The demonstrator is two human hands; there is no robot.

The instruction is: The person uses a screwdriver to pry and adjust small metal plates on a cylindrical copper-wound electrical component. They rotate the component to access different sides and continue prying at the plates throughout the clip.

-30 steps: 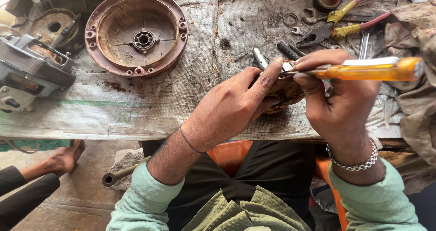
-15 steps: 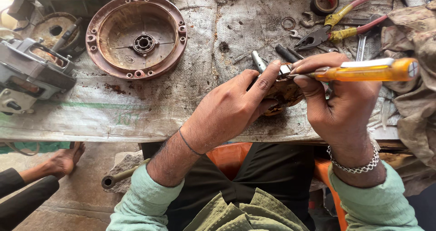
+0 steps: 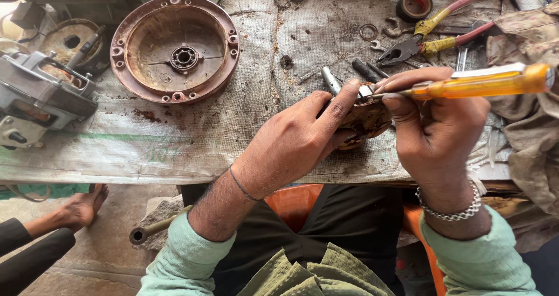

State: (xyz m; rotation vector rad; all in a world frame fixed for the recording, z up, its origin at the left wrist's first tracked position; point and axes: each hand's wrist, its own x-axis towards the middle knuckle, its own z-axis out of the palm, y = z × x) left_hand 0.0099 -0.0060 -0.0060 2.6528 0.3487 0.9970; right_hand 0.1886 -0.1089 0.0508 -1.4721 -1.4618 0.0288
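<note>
My left hand [image 3: 294,142] grips a small rusty brown metal part [image 3: 368,118] held over the near edge of the workbench. My right hand [image 3: 434,127] holds a screwdriver with an amber-yellow handle [image 3: 486,82]; its tip rests against the top of the part, by my left forefinger. Both hands meet over the part, which is mostly hidden behind the fingers. A short metal shaft [image 3: 331,79] sticks out just behind my left hand.
A round rusty motor end cover with a centre bearing [image 3: 174,48] lies at the back left. A grey motor unit [image 3: 35,98] sits far left. Pliers with yellow and red handles [image 3: 431,31], washers, rings and a cloth [image 3: 530,121] crowd the right. Another person's foot [image 3: 81,208] rests on the floor.
Both hands stay on the part with the screwdriver; only slight shifts of the fingers and of the view.
</note>
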